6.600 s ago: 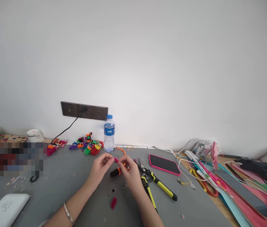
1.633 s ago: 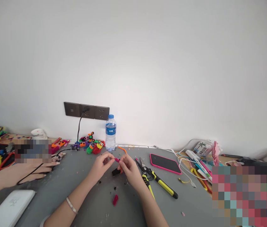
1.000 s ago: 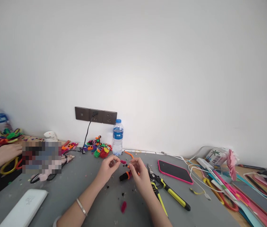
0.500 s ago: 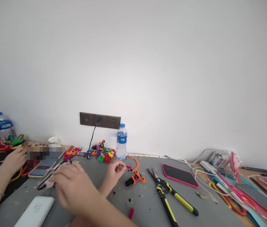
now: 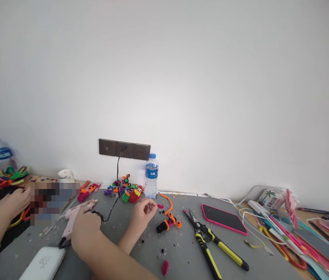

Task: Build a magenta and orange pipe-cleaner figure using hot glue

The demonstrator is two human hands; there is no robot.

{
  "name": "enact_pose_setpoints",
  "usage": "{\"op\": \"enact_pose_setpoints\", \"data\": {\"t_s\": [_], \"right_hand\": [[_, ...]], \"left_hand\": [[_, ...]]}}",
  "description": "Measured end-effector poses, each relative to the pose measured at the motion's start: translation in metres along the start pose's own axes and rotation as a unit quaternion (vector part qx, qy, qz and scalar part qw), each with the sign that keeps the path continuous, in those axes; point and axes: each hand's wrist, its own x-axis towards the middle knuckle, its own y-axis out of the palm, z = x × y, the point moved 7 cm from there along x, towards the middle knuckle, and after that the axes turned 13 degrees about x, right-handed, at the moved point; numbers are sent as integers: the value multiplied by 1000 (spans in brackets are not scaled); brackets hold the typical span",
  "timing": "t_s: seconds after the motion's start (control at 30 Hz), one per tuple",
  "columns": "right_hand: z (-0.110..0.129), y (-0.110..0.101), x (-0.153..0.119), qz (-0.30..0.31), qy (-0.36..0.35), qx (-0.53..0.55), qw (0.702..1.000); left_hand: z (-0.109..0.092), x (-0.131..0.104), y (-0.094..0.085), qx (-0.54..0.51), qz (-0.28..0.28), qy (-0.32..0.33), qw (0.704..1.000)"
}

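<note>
R hand (image 5: 85, 229) reaches across in front of the L forearm and looks wrapped on the glue gun (image 5: 72, 214) – fingertips hidden, so exact grip can't be told. L hand (image 5: 144, 214) has thumb + index closed in a pinch on a small pink piece (image 5: 160, 206), which pokes out to the hand's right.

Key relation: gun lies left of L hand, pink piece on its right, so L hand sits b/w the two. Gun's barrel runs roughly sideways, tip at the right end, pointing a bit away from the wearer; grip slopes down-left. R hand is the nearer one, right at it.

Just right of L hand, on the grey worktop (image 5: 117, 223): orange/black fuzzy figure (image 5: 168, 223) w/ an orange strand (image 5: 168, 202) curving off beyond. Nearer the wearer, a 2nd pink bit (image 5: 165, 268). Farther right, pliers (image 5: 199, 226), jaws apart, then phone (image 5: 224, 219).

Beyond L hand: water bottle (image 5: 152, 177), upright, w/ bright fuzzy figures (image 5: 129, 191) to its left. Black cord (image 5: 118, 175) drops from the wall socket (image 5: 124, 149) toward R hand.

Nearer the wearer than the gun, a white device (image 5: 43, 264). Well left of R hand – another person's hand (image 5: 15, 203).
</note>
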Motion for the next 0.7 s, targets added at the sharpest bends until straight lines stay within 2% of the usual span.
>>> {"op": "enact_pose_setpoints", "data": {"t_s": [0.03,0.1,0.13,0.2,0.33,0.43,0.53,0.7], "right_hand": [[1,-4,-7,-7,-5,-2,1000],[16,-9,-21,-10,-99,-1,995],[21,-10,-27,-7,-119,0,993],[22,-9,-35,6,-104,11,995],[9,-4,-37,24,-27,65,997],[-2,-17,-38,-46,-34,152,987],[-15,-41,-47,-130,-70,303,941],[-44,-101,-84,-186,-120,542,811]], "left_hand": [[1,0,1,1,0,-3,1000],[1,1,1,7,2,-3,1000],[1,1,1,11,3,-2,1000],[0,1,1,16,2,6,1000],[-1,-1,-1,24,-5,16,1000],[-2,-1,-2,22,-14,15,1000],[-3,-1,-3,9,-19,15,1000],[11,-3,-7,-3,-34,-10,999]]}}
